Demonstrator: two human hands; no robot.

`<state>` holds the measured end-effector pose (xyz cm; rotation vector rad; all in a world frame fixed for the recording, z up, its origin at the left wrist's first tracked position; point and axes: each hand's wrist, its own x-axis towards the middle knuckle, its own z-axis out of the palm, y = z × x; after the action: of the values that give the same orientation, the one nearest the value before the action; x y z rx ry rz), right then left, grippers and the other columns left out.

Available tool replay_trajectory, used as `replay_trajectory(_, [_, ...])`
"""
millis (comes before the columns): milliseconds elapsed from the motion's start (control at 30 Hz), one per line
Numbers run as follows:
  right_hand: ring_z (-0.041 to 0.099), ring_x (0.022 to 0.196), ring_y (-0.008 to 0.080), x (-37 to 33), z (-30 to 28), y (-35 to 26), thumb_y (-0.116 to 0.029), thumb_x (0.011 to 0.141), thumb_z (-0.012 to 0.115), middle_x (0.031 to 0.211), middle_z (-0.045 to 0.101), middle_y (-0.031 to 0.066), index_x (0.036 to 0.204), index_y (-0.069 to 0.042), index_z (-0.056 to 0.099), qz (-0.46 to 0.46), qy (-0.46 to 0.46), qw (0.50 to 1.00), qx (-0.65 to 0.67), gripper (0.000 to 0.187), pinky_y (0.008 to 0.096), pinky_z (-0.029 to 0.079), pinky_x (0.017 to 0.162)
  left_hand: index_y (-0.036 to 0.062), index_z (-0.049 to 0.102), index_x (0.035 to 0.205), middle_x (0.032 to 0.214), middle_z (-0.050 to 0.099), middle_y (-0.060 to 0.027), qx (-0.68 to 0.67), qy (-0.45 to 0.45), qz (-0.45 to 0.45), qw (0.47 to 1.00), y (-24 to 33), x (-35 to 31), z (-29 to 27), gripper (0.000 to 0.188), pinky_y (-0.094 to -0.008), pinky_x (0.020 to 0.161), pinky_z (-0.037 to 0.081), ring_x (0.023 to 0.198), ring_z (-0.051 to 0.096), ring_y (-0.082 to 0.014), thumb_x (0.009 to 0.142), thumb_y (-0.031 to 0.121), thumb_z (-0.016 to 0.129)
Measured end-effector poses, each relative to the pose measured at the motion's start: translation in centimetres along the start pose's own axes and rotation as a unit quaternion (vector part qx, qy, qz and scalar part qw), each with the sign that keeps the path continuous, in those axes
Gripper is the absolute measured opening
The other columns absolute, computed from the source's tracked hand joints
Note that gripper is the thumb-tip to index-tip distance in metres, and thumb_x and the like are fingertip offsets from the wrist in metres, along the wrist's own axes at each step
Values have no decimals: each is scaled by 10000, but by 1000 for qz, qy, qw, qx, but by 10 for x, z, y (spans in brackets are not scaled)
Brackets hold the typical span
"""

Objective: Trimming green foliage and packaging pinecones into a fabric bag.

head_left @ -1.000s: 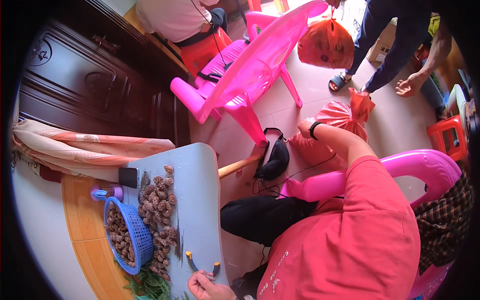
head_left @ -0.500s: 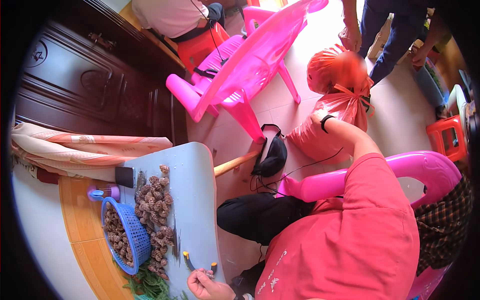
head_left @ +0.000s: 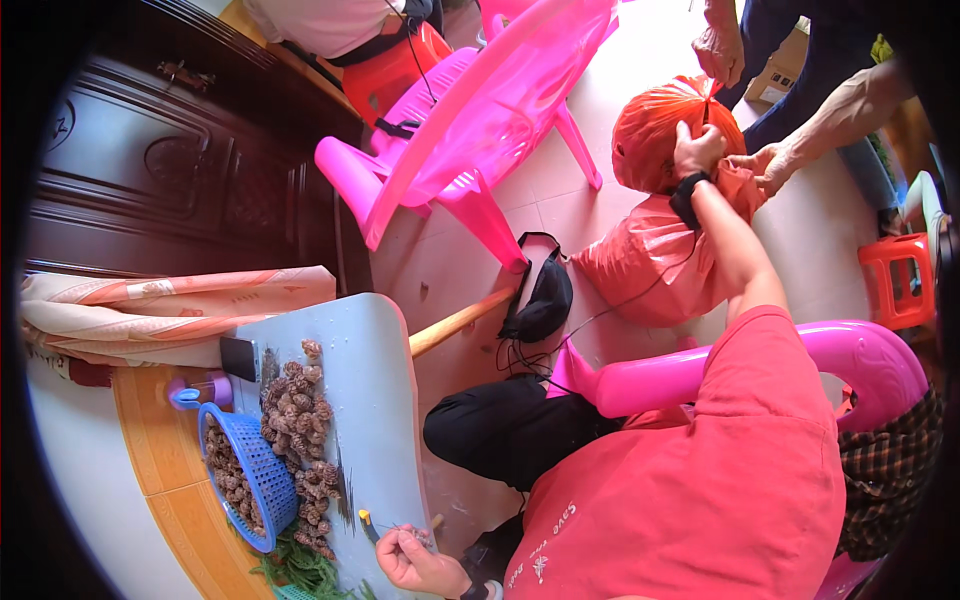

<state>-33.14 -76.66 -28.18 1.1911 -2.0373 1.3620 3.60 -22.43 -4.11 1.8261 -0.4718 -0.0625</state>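
My right hand (head_left: 699,150), with a black band on its wrist, is closed at an orange-red plastic bag (head_left: 645,135). Beneath that bag sits a larger pinkish-red bag (head_left: 650,255), bulging on the floor. Another person's hand (head_left: 719,52) holds the upper bag's gathered top, and their other hand (head_left: 768,166) pinches plastic beside mine. At the table's near edge my left hand (head_left: 418,562) is pinched round something small and brownish that I cannot make out. A dark handle with a yellow tip (head_left: 365,516) lies next to it. Pine cones (head_left: 297,410) are piled farther along the table.
The pale blue table (head_left: 375,370) also bears a dark phone (head_left: 238,357) and thin dark wires. A blue basket (head_left: 262,470) of cones stands beside green sprigs (head_left: 305,565). Pink plastic chairs (head_left: 470,130), a black bag (head_left: 545,300) and a red stool (head_left: 893,280) are around me.
My right hand has moved up from the lower bag to the upper one. The other person's second hand has come in to the plastic beside it. My left hand stays by the table edge.
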Motion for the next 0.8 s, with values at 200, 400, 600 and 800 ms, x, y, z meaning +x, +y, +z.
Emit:
replay_trajectory(200, [621, 896, 370, 54, 14, 9, -279, 690, 750, 958, 633, 251, 1002, 50, 581, 74, -243, 967, -35, 484, 415, 490, 806, -25, 515, 865, 682, 549, -85, 48, -21, 43, 998, -1, -1, 12, 101, -260, 458, 516, 539, 498, -131, 897, 68, 538])
replay_trajectory(400, [645, 923, 297, 62, 92, 95, -275, 669, 749, 1025, 652, 210, 1058, 71, 603, 114, -322, 935, 99, 541, 362, 501, 792, -29, 520, 850, 684, 555, -89, 34, 4, 29, 999, 4, -7, 20, 116, -280, 492, 525, 552, 516, -141, 895, 74, 552])
replay_trajectory(600, [577, 1089, 350, 8, 115, 114, -337, 657, 702, 1120, 603, 266, 1150, 34, 572, 111, -411, 903, 55, 631, 379, 453, 927, -31, 535, 844, 720, 575, -108, 73, -42, 24, 996, 9, -7, 34, 117, -304, 510, 536, 598, 550, -150, 888, 73, 567])
replay_trajectory(800, [555, 1135, 325, -6, 117, 117, -364, 675, 691, 1161, 585, 264, 1215, 53, 526, 85, -451, 888, 9, 702, 359, 426, 962, -7, 539, 878, 791, 573, -83, 49, -17, 5, 999, -5, -10, 50, 72, -193, 567, 443, 635, 566, -136, 864, 57, 567])
